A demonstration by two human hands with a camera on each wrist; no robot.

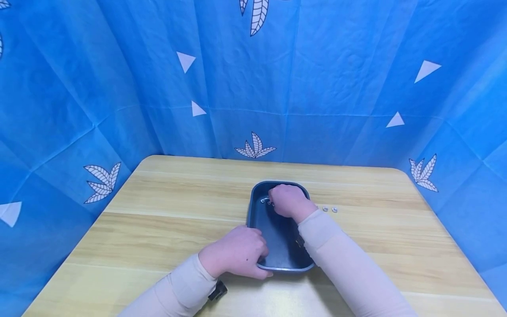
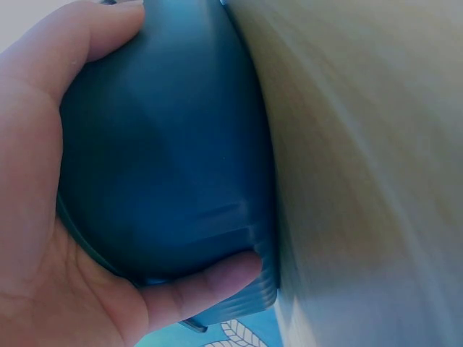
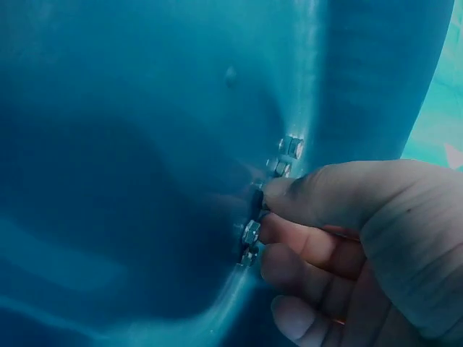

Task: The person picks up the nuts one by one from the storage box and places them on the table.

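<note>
A dark blue rectangular tray [image 1: 279, 246] lies on the table. My left hand [image 1: 241, 251] grips its near-left corner, with thumb and fingers spread round the wall [image 2: 166, 144] in the left wrist view. My right hand [image 1: 289, 200] reaches into the far end of the tray. Its thumb and forefinger pinch a small metal nut, mostly hidden by the fingertips. Several shiny hex nuts [image 3: 251, 231] stand in a row along the foot of the tray's far wall, on both sides of the fingertips.
Two more metal nuts [image 1: 330, 209] lie on the wooden table [image 1: 182, 198] just right of the tray, beside the right wrist. A blue patterned curtain [image 1: 336, 79] hangs behind the table and at both sides.
</note>
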